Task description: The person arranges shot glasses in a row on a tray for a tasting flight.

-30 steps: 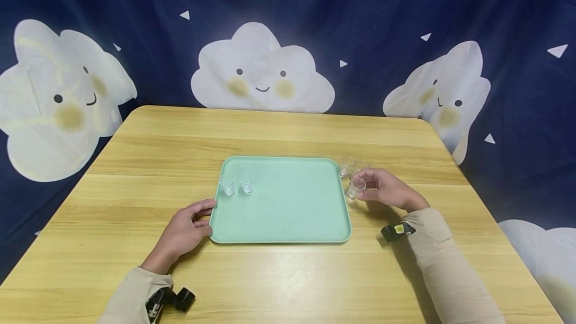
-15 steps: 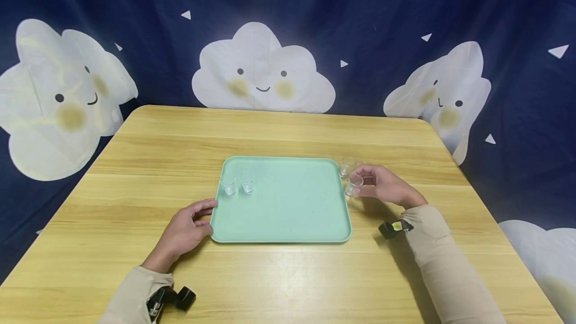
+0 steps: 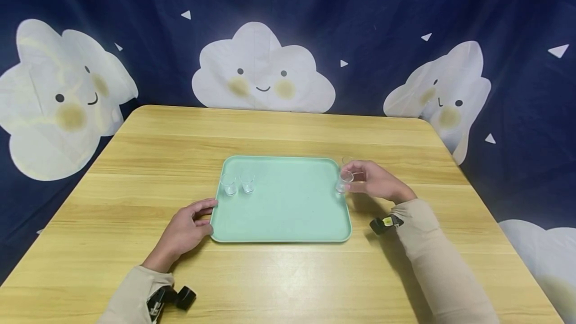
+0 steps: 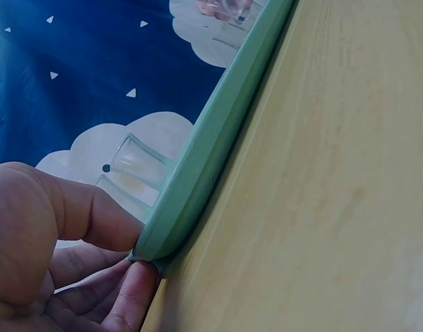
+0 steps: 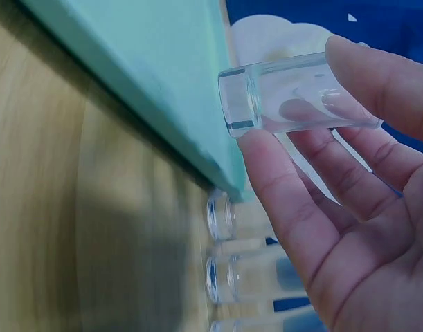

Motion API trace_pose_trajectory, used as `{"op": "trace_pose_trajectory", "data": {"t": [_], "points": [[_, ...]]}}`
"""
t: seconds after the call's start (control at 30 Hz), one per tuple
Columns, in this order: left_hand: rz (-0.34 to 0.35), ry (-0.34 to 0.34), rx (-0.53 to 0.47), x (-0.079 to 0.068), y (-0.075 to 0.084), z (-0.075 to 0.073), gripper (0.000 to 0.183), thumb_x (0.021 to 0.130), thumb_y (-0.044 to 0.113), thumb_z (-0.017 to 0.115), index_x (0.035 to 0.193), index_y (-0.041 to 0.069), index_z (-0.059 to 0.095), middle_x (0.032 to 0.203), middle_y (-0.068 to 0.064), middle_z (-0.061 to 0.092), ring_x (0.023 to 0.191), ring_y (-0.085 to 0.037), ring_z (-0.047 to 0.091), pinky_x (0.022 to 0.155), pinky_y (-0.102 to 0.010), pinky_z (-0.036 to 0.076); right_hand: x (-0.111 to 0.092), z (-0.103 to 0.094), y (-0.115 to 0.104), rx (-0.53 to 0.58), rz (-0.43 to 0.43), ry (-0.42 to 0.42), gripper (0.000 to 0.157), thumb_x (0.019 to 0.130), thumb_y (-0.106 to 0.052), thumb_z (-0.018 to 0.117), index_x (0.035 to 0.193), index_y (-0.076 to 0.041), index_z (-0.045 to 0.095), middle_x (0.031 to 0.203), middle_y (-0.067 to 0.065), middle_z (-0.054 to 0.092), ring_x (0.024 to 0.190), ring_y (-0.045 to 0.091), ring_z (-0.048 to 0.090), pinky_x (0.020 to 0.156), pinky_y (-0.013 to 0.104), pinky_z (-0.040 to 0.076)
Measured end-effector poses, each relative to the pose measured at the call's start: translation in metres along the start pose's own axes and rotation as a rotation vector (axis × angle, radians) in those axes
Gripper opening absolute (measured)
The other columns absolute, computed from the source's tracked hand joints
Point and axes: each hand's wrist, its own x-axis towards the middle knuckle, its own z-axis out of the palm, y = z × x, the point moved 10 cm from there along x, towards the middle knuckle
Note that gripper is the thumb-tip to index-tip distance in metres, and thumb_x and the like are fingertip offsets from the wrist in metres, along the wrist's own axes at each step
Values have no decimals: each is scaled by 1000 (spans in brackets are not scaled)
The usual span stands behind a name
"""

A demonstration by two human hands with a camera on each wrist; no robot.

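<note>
My left hand (image 3: 185, 231) holds the left edge of a mint-green tray (image 3: 288, 226) near its front corner. In the left wrist view the tray's rim lies between the thumb and a fingertip. Two small clear shot glasses, one (image 3: 228, 185) beside the other (image 3: 247, 183), stand upright at the tray's left end. My right hand (image 3: 375, 180) pinches another shot glass (image 5: 304, 93) between thumb and fingers, over the tray's right edge. In the right wrist view its thick base is above the rim.
Several more shot glasses, among them one (image 5: 249, 277) in the right wrist view, stand in a row on the wooden table (image 3: 279, 284) by the tray's back right corner. My right hand mostly hides them from the head view. A dark blue cloud-print curtain (image 3: 369, 14) hangs behind the table.
My right hand has moved left with the shot glass, from beside the tray to over its right edge. The left hand, the tray and its two glasses have stayed put.
</note>
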Motion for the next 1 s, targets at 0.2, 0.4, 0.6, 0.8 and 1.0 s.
{"op": "trace_pose_trajectory", "data": {"t": [0.2, 0.4, 0.6, 0.8, 1.0], "points": [[3, 1, -2, 0, 0, 0, 59, 78, -8, 58, 137, -5, 50, 133, -26, 51, 113, -36, 57, 88, -33, 55, 8, 6, -9, -5, -65, -3, 26, 84, -2, 72, 108, 1, 63, 108, 14, 61, 102, 28, 60, 91, 38, 52], [4, 1, 2, -1, 0, 0, 59, 79, -7, 58, 137, -5, 50, 133, -26, 51, 113, -36, 57, 88, -33, 55, 15, 12, -14, 3, -74, 1, 29, 82, 2, 71, 110, 2, 63, 107, 14, 62, 103, 28, 59, 94, 42, 50], [3, 10, 15, 0, -2, 0, 59, 79, -6, 57, 137, -4, 50, 133, -24, 52, 113, -35, 57, 89, -32, 54, 21, 20, -19, 32, -71, -4, 31, 83, 1, 70, 112, 4, 61, 108, 14, 62, 103, 28, 59, 91, 38, 52], [6, 10, 15, 0, -1, 0, 59, 78, -6, 57, 137, -4, 50, 133, -24, 52, 113, -35, 57, 89, -32, 54, 29, 27, -20, 31, -58, -8, 33, 84, -1, 71, 114, 5, 60, 111, 16, 62, 105, 29, 59, 95, 40, 49], [1, 0, 2, 0, -1, 0, 60, 78, -7, 58, 137, -4, 49, 134, -25, 51, 113, -35, 57, 89, -33, 54, 37, 38, -26, 39, -78, -20, 33, 82, -2, 74, 112, 5, 61, 110, 17, 62, 105, 29, 59, 96, 43, 49]]}}
